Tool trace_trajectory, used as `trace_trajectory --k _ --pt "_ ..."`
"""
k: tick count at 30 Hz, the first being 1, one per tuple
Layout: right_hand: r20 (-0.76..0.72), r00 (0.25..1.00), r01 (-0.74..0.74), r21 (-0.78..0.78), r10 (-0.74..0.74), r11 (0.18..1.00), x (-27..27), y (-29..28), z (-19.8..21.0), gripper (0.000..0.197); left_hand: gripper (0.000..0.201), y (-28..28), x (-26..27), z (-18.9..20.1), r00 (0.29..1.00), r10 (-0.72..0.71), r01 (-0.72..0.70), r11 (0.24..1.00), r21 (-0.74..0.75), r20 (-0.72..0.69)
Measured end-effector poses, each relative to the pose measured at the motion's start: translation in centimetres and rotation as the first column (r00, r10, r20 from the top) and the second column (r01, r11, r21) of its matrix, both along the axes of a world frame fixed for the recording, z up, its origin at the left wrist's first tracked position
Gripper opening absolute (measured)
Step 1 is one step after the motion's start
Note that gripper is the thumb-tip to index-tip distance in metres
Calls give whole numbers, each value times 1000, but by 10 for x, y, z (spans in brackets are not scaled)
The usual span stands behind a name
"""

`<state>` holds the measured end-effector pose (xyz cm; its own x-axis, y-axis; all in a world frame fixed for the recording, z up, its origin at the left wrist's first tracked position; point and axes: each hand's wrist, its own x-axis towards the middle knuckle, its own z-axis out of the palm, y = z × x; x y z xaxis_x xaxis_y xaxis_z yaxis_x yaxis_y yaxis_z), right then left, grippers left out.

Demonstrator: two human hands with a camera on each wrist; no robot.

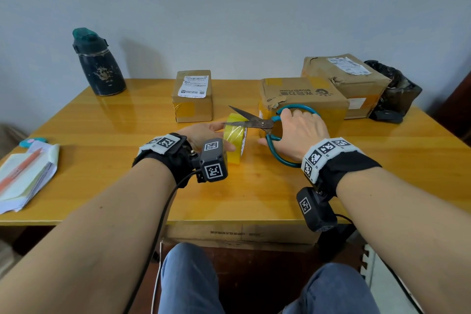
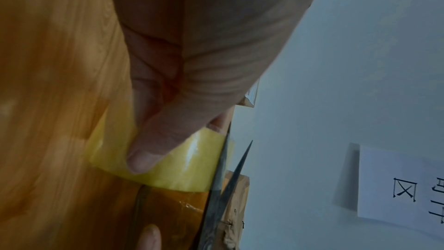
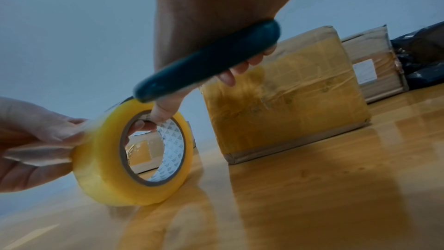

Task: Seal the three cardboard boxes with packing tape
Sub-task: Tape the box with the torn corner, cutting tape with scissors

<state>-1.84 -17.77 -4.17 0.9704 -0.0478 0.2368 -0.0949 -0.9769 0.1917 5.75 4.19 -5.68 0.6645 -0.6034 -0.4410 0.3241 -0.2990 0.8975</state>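
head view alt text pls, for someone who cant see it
A left hand holds a yellow tape roll upright on a wooden table while the right hand holds open scissors at its top. Three cardboard boxes stand behind, a dark bottle far left.

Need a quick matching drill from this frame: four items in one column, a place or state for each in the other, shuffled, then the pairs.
Column 1
1. tape roll
2. scissors
3. dark flask
4. pen

Column 2
A. lying on the stack of papers
B. gripped by the left hand
C. blades open, handles in the right hand
D. upright at the far left corner of the table

Pairs: 1-B, 2-C, 3-D, 4-A
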Motion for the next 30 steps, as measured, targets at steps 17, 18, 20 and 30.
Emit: trace_trajectory --k 17,18,20,30 --pt "-81 996 -27 -45 23 999 -2 10 6 68 77 4 -9 4 996 66 -71 994 84 56" --pt "-84 996 -35 -55 30 998 -2 10 6 66 85 6 -9 4 997 44 -49 994 98 60" --pt "-96 995 -43 -48 38 998 -4 8 7 62 111 9 -5 3 998 35 -41 990 132 49" --pt "-85 995 -61 -68 55 996 -6 1 6 59 88 13 -14 18 987 -49 7 964 265 154"
